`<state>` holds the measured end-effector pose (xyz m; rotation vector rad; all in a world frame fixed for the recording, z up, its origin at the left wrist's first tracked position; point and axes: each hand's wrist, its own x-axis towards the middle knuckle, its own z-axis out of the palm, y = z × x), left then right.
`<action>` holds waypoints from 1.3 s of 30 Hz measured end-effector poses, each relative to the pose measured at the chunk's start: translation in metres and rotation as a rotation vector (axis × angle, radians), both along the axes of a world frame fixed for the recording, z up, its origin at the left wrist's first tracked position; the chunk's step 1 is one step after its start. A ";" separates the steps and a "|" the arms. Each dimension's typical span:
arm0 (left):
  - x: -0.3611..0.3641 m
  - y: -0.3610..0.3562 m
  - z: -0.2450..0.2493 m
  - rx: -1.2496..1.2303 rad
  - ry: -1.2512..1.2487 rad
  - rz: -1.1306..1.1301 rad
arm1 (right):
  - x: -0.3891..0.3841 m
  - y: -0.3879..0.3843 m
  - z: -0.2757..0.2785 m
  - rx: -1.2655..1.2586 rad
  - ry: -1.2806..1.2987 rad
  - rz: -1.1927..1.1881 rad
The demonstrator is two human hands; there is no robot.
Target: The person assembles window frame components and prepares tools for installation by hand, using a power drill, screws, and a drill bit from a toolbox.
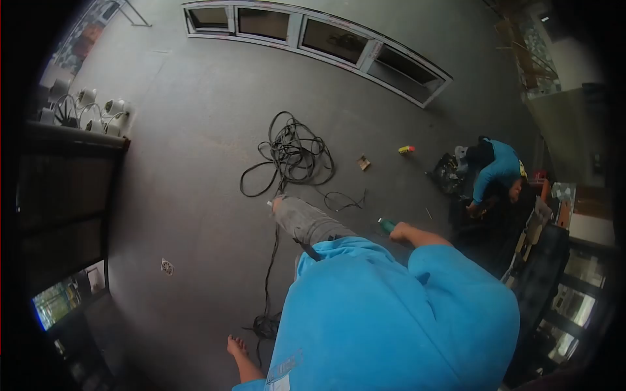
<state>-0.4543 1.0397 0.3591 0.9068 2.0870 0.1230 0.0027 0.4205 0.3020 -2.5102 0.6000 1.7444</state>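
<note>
My right hand [399, 232] is closed round a dark green object [387, 225] with a pale end, too small to identify. At the lower left, my left hand [237, 345] hangs low with its fingers apart and nothing in it. Black cable [293, 153] lies in a tangled heap on the grey floor, beyond my foot. One strand runs down past my leg to a dark bundle [266, 326] near my left hand.
A long framed window unit [297, 32] lies at the top. A co-worker in blue [501, 166] bends over dark bags at the right. A yellow and red item [406, 150] and a small brown piece [364, 163] lie between. A floor drain [167, 266] is at left.
</note>
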 end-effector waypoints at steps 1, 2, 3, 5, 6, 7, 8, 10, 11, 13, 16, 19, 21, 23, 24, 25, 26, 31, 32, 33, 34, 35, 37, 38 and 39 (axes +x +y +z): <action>0.016 -0.002 0.000 -0.074 -0.052 -0.067 | 0.007 0.021 -0.006 0.009 0.102 0.044; 0.051 -0.007 -0.003 -0.111 -0.079 -0.188 | 0.024 0.057 0.022 0.006 0.120 0.131; 0.089 -0.010 -0.001 -0.143 -0.109 -0.290 | 0.039 0.089 0.035 0.007 0.127 0.233; 0.121 0.024 -0.044 -0.232 -0.328 -0.877 | 0.064 0.126 -0.007 0.033 0.204 0.287; 0.162 0.027 -0.038 -0.226 -0.347 -0.948 | 0.080 0.146 -0.025 0.033 0.220 0.327; 0.210 0.029 -0.033 -0.211 -0.359 -1.010 | 0.099 0.165 -0.039 0.041 0.225 0.336; 0.240 0.039 -0.036 -0.201 -0.349 -1.003 | 0.115 0.183 -0.059 0.052 0.174 0.318; 0.298 0.080 -0.046 -0.297 -0.383 -0.931 | 0.163 0.226 -0.074 0.075 0.155 0.256; 0.308 0.107 -0.059 -0.249 -0.435 -0.906 | 0.193 0.249 -0.075 0.093 0.192 0.220; 0.352 0.159 -0.075 -0.170 -0.386 -0.887 | 0.253 0.295 -0.083 0.084 0.110 0.154; 0.499 0.189 0.029 -0.328 -0.237 -0.852 | 0.348 0.367 -0.077 0.132 0.091 -0.013; 0.568 0.265 0.018 -0.257 -0.320 -0.813 | 0.447 0.432 -0.050 0.224 -0.044 0.020; 0.642 0.295 0.034 -0.150 -0.344 -0.771 | 0.507 0.473 -0.039 0.283 -0.206 0.096; 0.701 0.324 0.040 -0.117 -0.384 -0.713 | 0.564 0.514 -0.019 0.436 -0.380 0.179; 0.728 0.338 0.039 -0.139 -0.397 -0.766 | 0.595 0.530 -0.006 0.514 -0.395 0.120; 0.751 0.354 0.037 -0.164 -0.407 -0.822 | 0.624 0.545 0.016 0.591 -0.408 0.057; 0.772 0.370 0.034 -0.158 -0.408 -0.820 | 0.650 0.560 0.056 0.692 -0.403 -0.073; 0.858 0.473 -0.010 -0.308 -0.284 -1.137 | 0.746 0.629 0.174 1.065 -0.804 -0.235; 0.874 0.502 -0.024 -0.345 -0.263 -1.137 | 0.761 0.647 0.186 1.122 -0.908 -0.252; 0.897 0.529 -0.038 -0.344 -0.268 -1.154 | 0.778 0.663 0.194 1.178 -1.016 -0.270; 0.917 0.562 -0.045 -0.388 -0.212 -1.150 | 0.792 0.681 0.201 1.168 -1.025 -0.289; 0.939 0.596 -0.052 -0.432 -0.157 -1.149 | 0.806 0.697 0.209 1.253 -0.981 -0.455; 0.987 0.666 -0.064 -0.445 -0.086 -1.162 | 0.833 0.732 0.217 1.310 -0.938 -0.628; 1.016 0.705 -0.066 -0.458 -0.040 -1.195 | 0.841 0.749 0.218 1.460 -0.792 -0.866; 1.058 0.739 -0.073 -0.461 -0.010 -1.230 | 0.856 0.761 0.219 1.610 -0.645 -1.090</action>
